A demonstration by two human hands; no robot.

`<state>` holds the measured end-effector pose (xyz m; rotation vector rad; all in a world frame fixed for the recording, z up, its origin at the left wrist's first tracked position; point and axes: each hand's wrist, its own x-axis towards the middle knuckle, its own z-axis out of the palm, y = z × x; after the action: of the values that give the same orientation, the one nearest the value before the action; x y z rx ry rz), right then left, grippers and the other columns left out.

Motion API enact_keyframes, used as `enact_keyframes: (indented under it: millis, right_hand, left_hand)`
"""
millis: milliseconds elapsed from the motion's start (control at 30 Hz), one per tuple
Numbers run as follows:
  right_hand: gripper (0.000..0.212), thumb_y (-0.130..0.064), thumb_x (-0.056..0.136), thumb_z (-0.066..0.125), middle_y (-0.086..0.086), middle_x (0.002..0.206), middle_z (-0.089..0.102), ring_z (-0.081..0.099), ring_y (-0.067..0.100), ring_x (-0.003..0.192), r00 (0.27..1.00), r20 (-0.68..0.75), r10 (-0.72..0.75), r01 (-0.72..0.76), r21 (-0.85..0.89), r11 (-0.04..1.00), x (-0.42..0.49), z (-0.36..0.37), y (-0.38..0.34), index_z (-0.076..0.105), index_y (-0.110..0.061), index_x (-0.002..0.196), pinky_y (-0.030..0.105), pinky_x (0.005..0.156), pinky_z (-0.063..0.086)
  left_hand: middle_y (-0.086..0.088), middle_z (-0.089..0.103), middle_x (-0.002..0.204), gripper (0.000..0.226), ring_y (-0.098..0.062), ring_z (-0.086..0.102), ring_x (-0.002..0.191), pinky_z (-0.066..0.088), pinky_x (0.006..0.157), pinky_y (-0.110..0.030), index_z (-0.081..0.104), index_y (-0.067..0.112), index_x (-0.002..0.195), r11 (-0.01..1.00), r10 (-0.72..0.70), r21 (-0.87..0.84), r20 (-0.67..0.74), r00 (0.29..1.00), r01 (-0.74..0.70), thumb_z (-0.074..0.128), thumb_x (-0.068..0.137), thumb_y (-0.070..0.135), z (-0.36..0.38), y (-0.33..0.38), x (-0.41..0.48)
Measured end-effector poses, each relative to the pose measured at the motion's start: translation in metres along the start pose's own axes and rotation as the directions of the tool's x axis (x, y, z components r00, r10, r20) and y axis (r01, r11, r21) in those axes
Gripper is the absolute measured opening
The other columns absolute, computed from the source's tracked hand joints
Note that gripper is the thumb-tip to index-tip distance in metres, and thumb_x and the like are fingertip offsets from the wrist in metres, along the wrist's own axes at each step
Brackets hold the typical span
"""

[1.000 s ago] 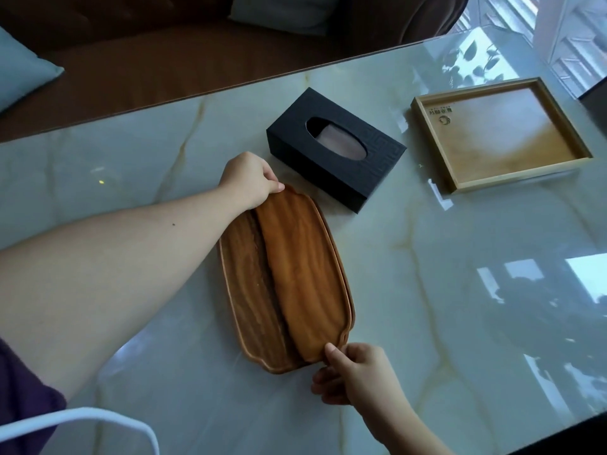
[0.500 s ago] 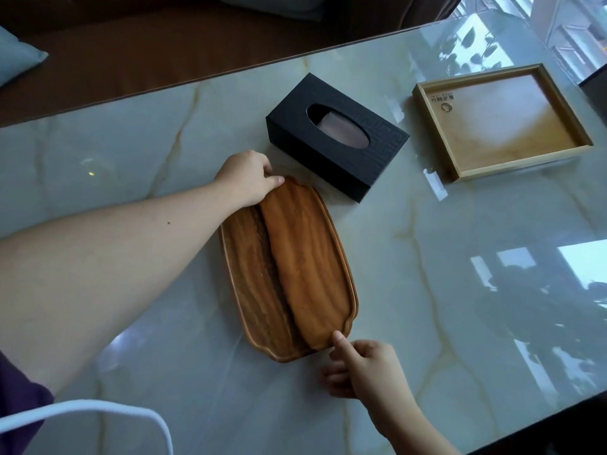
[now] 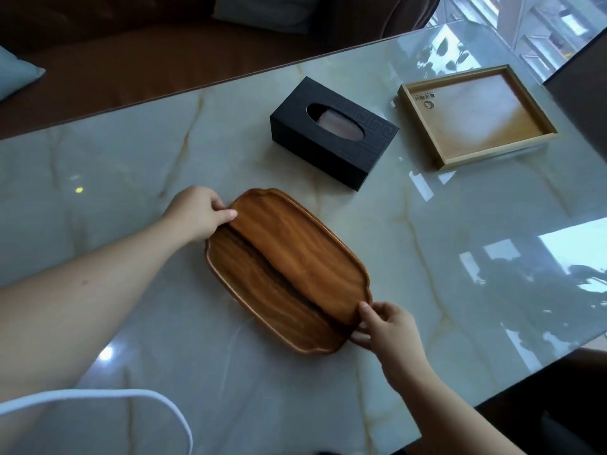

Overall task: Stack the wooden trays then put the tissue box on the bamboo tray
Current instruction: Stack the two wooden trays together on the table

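Note:
Two dark wooden trays lie on the marble table, one on the other. The upper tray (image 3: 295, 257) sits skewed to the right over the lower tray (image 3: 249, 290), leaving the lower one's left half showing. My left hand (image 3: 197, 213) pinches the upper tray's far end. My right hand (image 3: 384, 326) grips its near end, fingers under the rim. A black tissue box (image 3: 331, 139) with an oval opening stands behind the trays. The pale bamboo tray (image 3: 476, 116) lies to the right of the box, nothing in it.
The glossy marble table (image 3: 460, 257) runs to an edge at the near right. A brown sofa (image 3: 164, 60) with a grey cushion stands behind the far edge. A white curved bar (image 3: 131, 397) shows at the bottom left.
The upper tray has turned with both hands on it, and the stack now lies more diagonally. My right hand has closed on the tray's near end. The view has shifted.

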<state>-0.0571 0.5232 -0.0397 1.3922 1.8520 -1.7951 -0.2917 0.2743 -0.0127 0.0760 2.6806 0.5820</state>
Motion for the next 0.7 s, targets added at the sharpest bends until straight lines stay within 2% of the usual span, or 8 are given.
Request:
enact_keyframes:
  millis: [100,200,267,333,400,533,600,700]
  right_hand:
    - [0.017,-0.015,0.095,0.059,0.018,0.08,0.064,0.068,0.03,0.072,0.989,-0.056,-0.137,0.132,-0.094,0.987,0.002,-0.007,-0.009,0.063,-0.008,0.08,0.045,0.064,0.062]
    - [0.02,-0.019,0.094,0.057,0.013,0.075,0.068,0.067,0.032,0.072,0.957,-0.1,-0.271,0.243,-0.229,0.943,-0.001,-0.016,-0.02,0.066,-0.012,0.077,0.048,0.067,0.06]
    - [0.02,-0.022,0.094,0.056,0.008,0.078,0.072,0.068,0.028,0.076,0.931,-0.125,-0.343,0.29,-0.318,0.903,-0.004,-0.027,-0.027,0.069,-0.012,0.084,0.041,0.071,0.056]
    - [0.021,-0.023,0.094,0.055,0.006,0.079,0.072,0.067,0.025,0.077,0.911,-0.137,-0.389,0.321,-0.356,0.878,-0.005,-0.04,-0.031,0.07,-0.011,0.087,0.038,0.071,0.051]
    - [0.02,-0.023,0.094,0.056,0.006,0.078,0.072,0.066,0.024,0.076,0.899,-0.131,-0.418,0.342,-0.387,0.856,-0.003,-0.057,-0.036,0.07,-0.011,0.087,0.037,0.07,0.05]
    - [0.018,-0.022,0.092,0.059,0.002,0.074,0.072,0.065,0.018,0.07,0.884,-0.111,-0.453,0.37,-0.426,0.825,0.018,-0.102,-0.051,0.072,-0.014,0.083,0.033,0.066,0.047]
    - [0.016,-0.022,0.091,0.062,-0.001,0.073,0.072,0.066,0.018,0.071,0.883,-0.11,-0.456,0.377,-0.411,0.83,0.036,-0.127,-0.062,0.073,-0.019,0.08,0.034,0.068,0.051]
    - [0.015,-0.023,0.09,0.064,0.003,0.078,0.074,0.069,0.022,0.078,0.877,-0.107,-0.469,0.395,-0.394,0.83,0.065,-0.164,-0.082,0.076,-0.014,0.089,0.037,0.075,0.054]
  left_hand:
    - [-0.017,0.076,0.089,0.027,-0.032,0.068,0.088,0.043,0.071,-0.031,0.076,0.007,0.087,0.998,0.035,-0.052,-0.04,0.999,-0.037,0.07,0.081,0.033,-0.001,-0.016,-0.033]
    - [-0.008,0.063,0.053,0.032,-0.031,0.063,0.065,0.035,0.054,-0.03,0.07,0.012,0.062,0.997,0.054,-0.055,-0.055,0.997,-0.057,0.066,0.084,0.035,0.002,-0.02,-0.063]
    - [0.001,0.052,0.042,0.036,-0.029,0.054,0.055,0.033,0.049,-0.025,0.066,0.014,0.055,0.996,0.051,-0.07,-0.076,0.996,-0.056,0.066,0.084,0.035,0.005,-0.016,-0.076]
    - [0.001,0.054,0.042,0.035,-0.028,0.055,0.054,0.035,0.05,-0.022,0.072,0.01,0.061,0.993,0.046,-0.104,-0.082,0.996,-0.054,0.067,0.084,0.036,0.009,-0.008,-0.087]
    - [-0.004,0.061,0.047,0.032,-0.028,0.059,0.057,0.038,0.053,-0.025,0.075,0.01,0.066,0.987,0.042,-0.15,-0.082,0.996,-0.054,0.068,0.083,0.037,0.013,0.005,-0.095]
    - [-0.012,0.068,0.052,0.037,-0.028,0.065,0.059,0.042,0.055,-0.03,0.074,0.009,0.06,0.974,0.019,-0.225,-0.075,0.997,-0.036,0.07,0.08,0.04,0.027,0.042,-0.108]
    - [-0.013,0.069,0.053,0.038,-0.028,0.065,0.059,0.042,0.055,-0.029,0.073,0.008,0.059,0.964,-0.009,-0.265,-0.078,0.997,-0.012,0.07,0.079,0.04,0.038,0.068,-0.11]
    - [-0.01,0.069,0.052,0.038,-0.022,0.064,0.055,0.041,0.053,-0.026,0.072,0.007,0.059,0.947,-0.058,-0.32,-0.065,0.996,0.034,0.07,0.08,0.039,0.056,0.113,-0.111]
